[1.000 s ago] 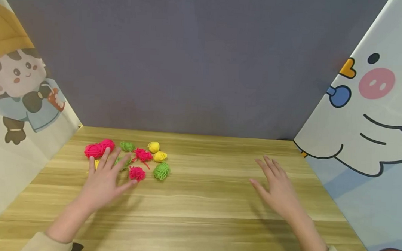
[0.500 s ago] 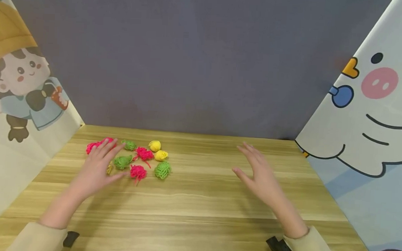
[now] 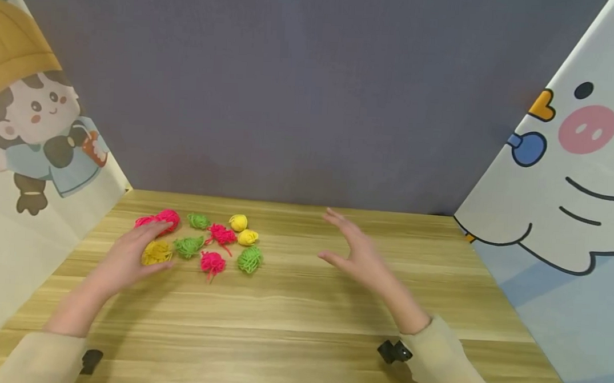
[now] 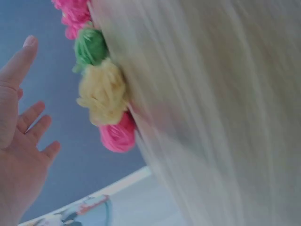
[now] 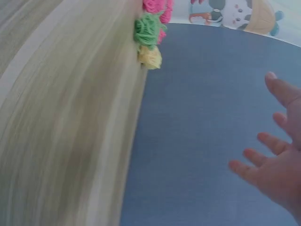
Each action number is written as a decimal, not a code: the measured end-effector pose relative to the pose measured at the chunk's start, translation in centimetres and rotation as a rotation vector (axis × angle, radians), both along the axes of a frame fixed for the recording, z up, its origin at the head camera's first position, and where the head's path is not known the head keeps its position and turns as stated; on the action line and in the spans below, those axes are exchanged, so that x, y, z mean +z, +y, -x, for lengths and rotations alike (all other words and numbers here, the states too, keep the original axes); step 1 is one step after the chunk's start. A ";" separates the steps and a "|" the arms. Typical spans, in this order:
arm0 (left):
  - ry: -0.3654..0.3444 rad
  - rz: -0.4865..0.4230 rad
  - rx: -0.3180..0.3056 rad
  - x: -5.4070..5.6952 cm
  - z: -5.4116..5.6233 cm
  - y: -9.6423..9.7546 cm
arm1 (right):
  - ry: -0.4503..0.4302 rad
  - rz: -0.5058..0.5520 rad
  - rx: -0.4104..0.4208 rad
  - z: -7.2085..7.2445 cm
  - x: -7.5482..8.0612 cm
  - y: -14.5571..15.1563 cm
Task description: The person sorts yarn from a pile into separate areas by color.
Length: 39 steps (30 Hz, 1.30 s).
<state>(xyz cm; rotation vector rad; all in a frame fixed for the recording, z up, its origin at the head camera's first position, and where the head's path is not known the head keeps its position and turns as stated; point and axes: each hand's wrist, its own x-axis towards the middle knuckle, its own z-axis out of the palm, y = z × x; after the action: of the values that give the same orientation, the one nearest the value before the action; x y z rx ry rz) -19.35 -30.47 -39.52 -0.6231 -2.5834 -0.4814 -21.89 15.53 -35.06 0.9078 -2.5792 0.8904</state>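
Note:
My left hand (image 3: 126,262) hovers over the table at the left, fingers spread and holding nothing. Right beside its thumb lies a yellow yarn ball (image 3: 157,253), and pink yarn (image 3: 168,218) shows past its fingertips, partly covered. In the left wrist view the same yellow ball (image 4: 103,92) stands apart from the palm. To the right of that hand are a green yarn ball (image 3: 188,246), a pink one (image 3: 213,263) and another green one (image 3: 249,259). My right hand (image 3: 361,252) is raised over the middle right of the table, fingers extended, with nothing in it.
Further back lie two small yellow yarn balls (image 3: 238,222), a pink tangle (image 3: 221,234) and a green ball (image 3: 199,220). The wooden table (image 3: 292,305) ends at a grey back panel (image 3: 300,100). Cartoon-printed panels (image 3: 544,184) flank both sides.
My right hand has moved left toward the middle. The left hand has drawn left and slightly down, uncovering the yellow ball and the green one beside it. The yarn balls stay in place.

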 end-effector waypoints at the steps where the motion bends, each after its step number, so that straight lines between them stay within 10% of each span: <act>1: -0.001 0.000 -0.005 -0.2 0.1 -0.3 | 0.001 0.004 0.015 0.3 -0.1 -0.3; 13: -0.214 -0.054 0.009 -1.5 1.5 -3.5 | 0.016 0.089 0.194 3.6 -0.8 -4.2; 24: -0.370 -0.066 0.023 -1.5 2.7 -4.6 | -0.212 0.337 0.233 6.2 -2.7 -7.9; 39: -0.391 -0.020 0.028 -2.0 3.9 -5.1 | -0.345 0.383 0.186 9.3 -5.6 -12.6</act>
<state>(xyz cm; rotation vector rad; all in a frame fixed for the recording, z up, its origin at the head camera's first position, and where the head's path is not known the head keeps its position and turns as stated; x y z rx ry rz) -23.25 -35.55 -41.51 -0.5269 -2.9434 -0.6764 -31.22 2.93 -40.70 0.9556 -2.4751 1.6547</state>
